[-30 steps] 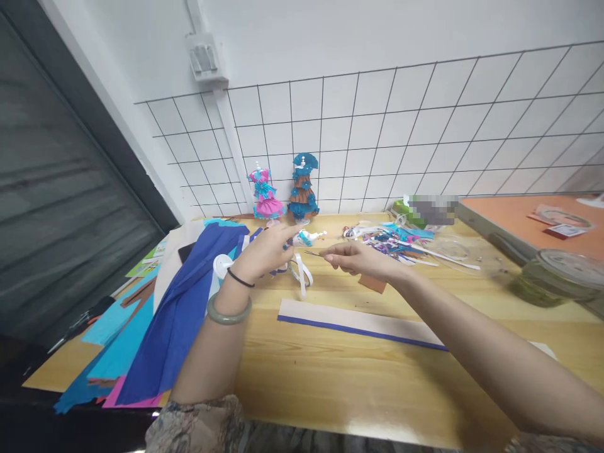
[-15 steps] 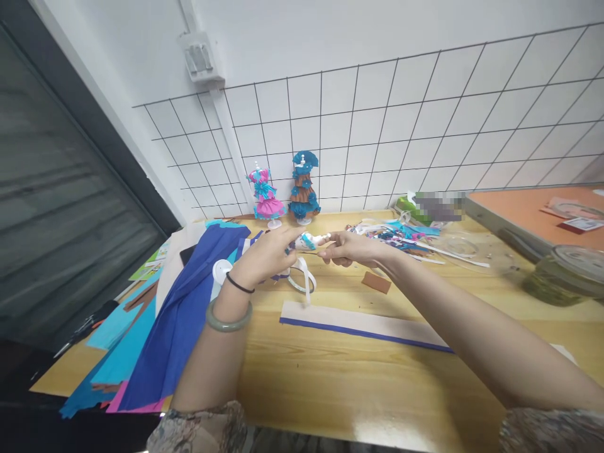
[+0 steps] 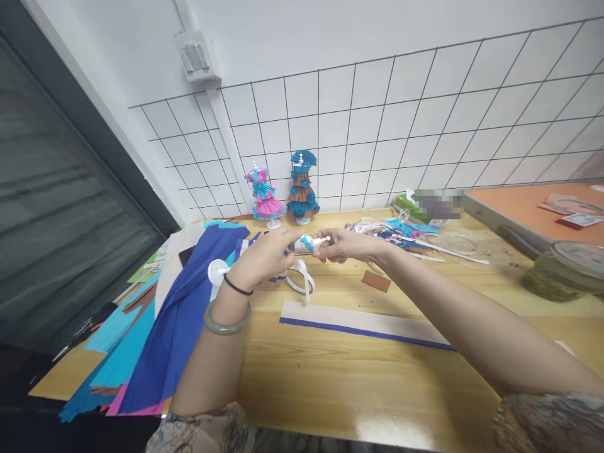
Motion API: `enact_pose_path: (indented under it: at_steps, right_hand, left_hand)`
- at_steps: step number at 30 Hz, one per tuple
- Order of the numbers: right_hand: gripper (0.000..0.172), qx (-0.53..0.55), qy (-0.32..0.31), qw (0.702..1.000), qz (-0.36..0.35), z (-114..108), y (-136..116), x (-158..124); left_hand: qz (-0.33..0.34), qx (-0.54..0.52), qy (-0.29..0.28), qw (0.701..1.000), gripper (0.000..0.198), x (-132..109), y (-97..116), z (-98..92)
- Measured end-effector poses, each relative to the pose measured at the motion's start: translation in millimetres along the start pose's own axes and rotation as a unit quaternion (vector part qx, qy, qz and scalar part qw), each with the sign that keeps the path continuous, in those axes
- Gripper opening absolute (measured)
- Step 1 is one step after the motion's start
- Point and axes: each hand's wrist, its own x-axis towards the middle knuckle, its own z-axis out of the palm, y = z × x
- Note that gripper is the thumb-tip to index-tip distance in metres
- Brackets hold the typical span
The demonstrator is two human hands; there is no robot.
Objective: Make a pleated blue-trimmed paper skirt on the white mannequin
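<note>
Both hands meet over the wooden table (image 3: 358,384). My left hand (image 3: 262,258) is closed round a small white mannequin form (image 3: 309,243) with a bit of blue on it. Its white round base (image 3: 216,270) sticks out to the left. My right hand (image 3: 344,244) pinches at the form's right end; what its fingers hold is too small to make out. Under the hands lie a loop of white tape (image 3: 302,280) and a small brown paper piece (image 3: 376,280). A long white strip with a blue edge (image 3: 363,321) lies nearer to me.
Two dressed paper-gown mannequins, pink (image 3: 264,196) and blue-brown (image 3: 302,189), stand at the wire grid wall (image 3: 425,126). Blue, cyan and pink paper sheets (image 3: 174,327) cover the left. Ribbon scraps (image 3: 401,236), a lidded jar (image 3: 566,267) and an orange tray (image 3: 528,211) lie right.
My right hand has moved left and up from above the brown piece to meet my left hand at the mannequin form. The view has shifted slightly.
</note>
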Motion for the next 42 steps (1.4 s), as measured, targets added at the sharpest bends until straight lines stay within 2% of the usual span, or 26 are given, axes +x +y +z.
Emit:
enact_pose_path:
  at_steps: [18, 26, 31, 36, 42]
  right_hand:
    - [0.051, -0.055, -0.004, 0.998, -0.014, -1, -2, -1]
    - [0.055, -0.045, -0.004, 0.999, 0.015, 3, 2, -2]
    - [0.05, -0.072, 0.073, 0.994, 0.026, -3, 13, -1]
    - [0.045, -0.192, 0.199, 0.961, 0.035, -19, 34, 11]
    - [0.037, -0.271, 0.234, 0.931, 0.079, -34, 76, 25]
  left_hand:
    - [-0.001, 0.011, 0.001, 1.0, 0.051, 1, -5, 2.5]
    - [-0.013, 0.015, 0.043, 0.999, 0.053, -2, -11, -0.1]
    - [-0.018, -0.002, 0.117, 0.993, 0.052, -4, -16, -6.5]
    - [-0.042, -0.006, 0.182, 0.982, 0.049, -3, -18, -8.7]
    - [-0.044, -0.009, 0.205, 0.978, 0.049, -1, -19, -5.8]
